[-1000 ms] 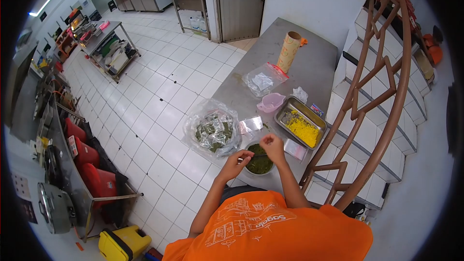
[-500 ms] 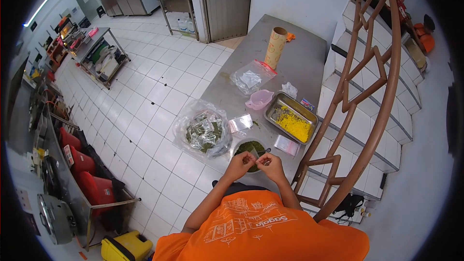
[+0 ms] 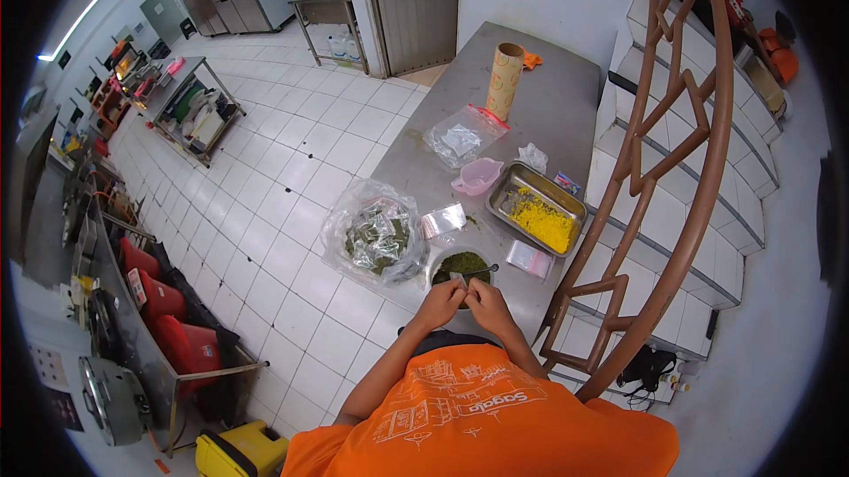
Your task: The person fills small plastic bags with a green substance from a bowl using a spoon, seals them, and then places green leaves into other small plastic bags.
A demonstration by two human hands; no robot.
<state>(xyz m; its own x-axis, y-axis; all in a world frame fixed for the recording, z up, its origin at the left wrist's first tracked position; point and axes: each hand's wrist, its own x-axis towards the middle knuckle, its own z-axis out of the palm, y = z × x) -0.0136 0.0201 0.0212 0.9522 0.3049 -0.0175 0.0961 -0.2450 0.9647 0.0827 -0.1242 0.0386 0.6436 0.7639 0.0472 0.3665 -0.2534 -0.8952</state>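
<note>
My left hand (image 3: 441,304) and my right hand (image 3: 487,305) are close together at the near rim of a pale bowl (image 3: 432,270). Fingers of both hands pinch a small clear plastic bag (image 3: 457,278), mostly hidden behind them. Dark green crumbly food (image 3: 462,261) fills the bowl, and a spoon (image 3: 493,268) rests in it with its handle toward the right. Left of the bowl sits a large clear bag (image 3: 378,234) of green stuff. A stack of small clear packets (image 3: 444,221) lies just beyond the bowl, and another pack (image 3: 529,259) lies to its right.
On the steel table (image 3: 442,92) stand a metal tray (image 3: 508,205) of yellow crumbs, a pink cup (image 3: 478,176), a zip bag (image 3: 462,140) and a patterned roll (image 3: 505,81). A brown stair railing (image 3: 650,305) runs along the right side.
My hands have drawn closer together and the fingers have curled in, so less of the small bag shows. The view has shifted slightly; the table items stay in place.
</note>
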